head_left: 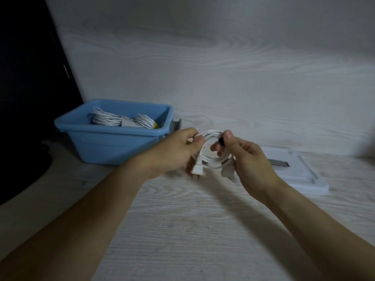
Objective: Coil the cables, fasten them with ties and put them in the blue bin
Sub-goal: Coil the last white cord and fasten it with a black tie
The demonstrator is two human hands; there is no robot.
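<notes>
Blue bin on table: at least two tied coils inside. White cable, coiled, above table beside bin; left hand grips one side, right hand pinches dark tie at the other. Left, likely: fasten, drop in bin.

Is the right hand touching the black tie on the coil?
Touching. The head view shows the right hand's thumb and fingers pinching the black tie wrapped around the white coil.
</notes>
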